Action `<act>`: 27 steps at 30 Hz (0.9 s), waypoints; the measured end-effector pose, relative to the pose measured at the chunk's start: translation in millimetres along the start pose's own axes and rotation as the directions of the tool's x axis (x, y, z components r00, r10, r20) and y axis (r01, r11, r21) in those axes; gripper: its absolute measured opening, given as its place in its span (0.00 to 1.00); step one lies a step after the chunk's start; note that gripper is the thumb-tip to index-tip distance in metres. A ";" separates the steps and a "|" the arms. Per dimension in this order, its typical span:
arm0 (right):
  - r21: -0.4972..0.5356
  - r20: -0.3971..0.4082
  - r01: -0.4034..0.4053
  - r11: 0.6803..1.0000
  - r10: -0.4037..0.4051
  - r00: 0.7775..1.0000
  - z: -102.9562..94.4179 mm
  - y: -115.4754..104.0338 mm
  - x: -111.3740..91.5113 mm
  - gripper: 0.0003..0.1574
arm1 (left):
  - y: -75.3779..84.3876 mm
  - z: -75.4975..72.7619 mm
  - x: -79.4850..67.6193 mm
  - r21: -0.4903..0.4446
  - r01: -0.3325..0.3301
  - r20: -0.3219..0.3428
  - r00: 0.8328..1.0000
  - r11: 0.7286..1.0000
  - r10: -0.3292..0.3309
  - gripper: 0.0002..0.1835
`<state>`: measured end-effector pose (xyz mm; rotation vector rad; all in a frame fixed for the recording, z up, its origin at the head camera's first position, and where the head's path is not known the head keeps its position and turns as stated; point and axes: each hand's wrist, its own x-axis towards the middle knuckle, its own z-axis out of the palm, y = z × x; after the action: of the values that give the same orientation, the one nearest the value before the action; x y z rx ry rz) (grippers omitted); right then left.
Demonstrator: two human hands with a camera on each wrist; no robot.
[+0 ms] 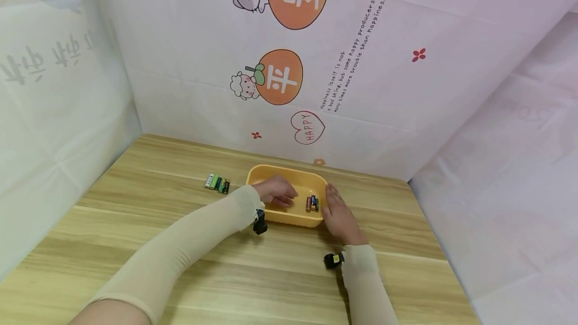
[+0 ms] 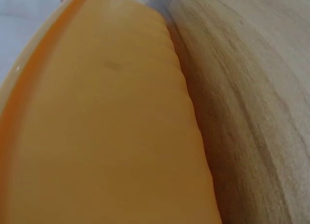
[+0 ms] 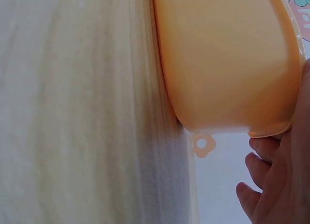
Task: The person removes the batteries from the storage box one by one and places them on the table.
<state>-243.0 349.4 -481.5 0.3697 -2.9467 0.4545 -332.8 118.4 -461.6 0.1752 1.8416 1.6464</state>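
A yellow-orange plastic bin (image 1: 295,219) stands on the wooden table. My left hand (image 1: 275,191) reaches over its near side into the left half, fingers loosely bent over the floor; no object shows at the fingertips, and the palm side is hidden. Along the right end, my right hand (image 1: 340,214) rests against the rim, its fingers extended. Three small batteries (image 1: 312,203) lie side by side inside, at the right. In the left wrist view the bin's outer wall (image 2: 111,112) hides the left hand. The right wrist view shows right-hand fingers (image 3: 259,168) by the bin's corner (image 3: 227,88).
Several more batteries (image 1: 218,183) lie in a row on the table (image 1: 226,285), left of the bin. A printed white cloth (image 1: 194,54) hangs behind the table's back edge, with plainer cloth walls (image 1: 506,179) at both sides.
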 end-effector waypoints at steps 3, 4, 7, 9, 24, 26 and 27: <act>-0.002 -0.008 0.005 1.000 -0.005 1.000 -1.1 -0.2 -0.3 0.37 | -0.3 1.1 2.7 0.004 0.004 0.000 1.000 1.000 -0.004 0.12; 0.000 -0.006 0.002 1.000 -0.002 1.000 -2.0 -0.6 -0.5 0.37 | 0.0 1.7 3.6 0.005 0.005 -0.001 1.000 1.000 -0.005 0.12; 0.000 -0.004 0.001 1.000 -0.001 1.000 -4.0 -1.3 -0.5 0.37 | 2.3 4.9 5.4 -0.010 0.016 -0.009 1.000 1.000 -0.016 0.14; -0.004 0.002 -0.004 1.000 0.004 1.000 -4.4 -1.6 -0.6 0.37 | 4.1 8.1 6.0 -0.030 0.019 -0.012 1.000 0.999 -0.019 0.15; 0.000 0.005 -0.024 1.000 0.024 1.000 -1.0 -0.8 0.0 0.38 | 5.2 20.6 17.2 -0.055 0.035 -0.013 0.999 0.998 -0.036 0.14; 0.005 0.004 -0.022 1.000 0.022 1.000 -1.1 -0.7 -0.1 0.38 | 4.2 21.6 19.3 -0.056 0.037 -0.014 0.999 0.998 -0.038 0.12; 0.006 0.004 -0.019 1.000 0.019 1.000 -1.2 -0.5 -0.2 0.38 | 3.8 22.3 19.9 -0.053 0.038 -0.018 0.999 0.998 -0.039 0.11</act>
<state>-242.6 349.4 -480.2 0.3439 -2.9553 0.4656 -337.4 147.9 -465.5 0.1018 1.8030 1.6733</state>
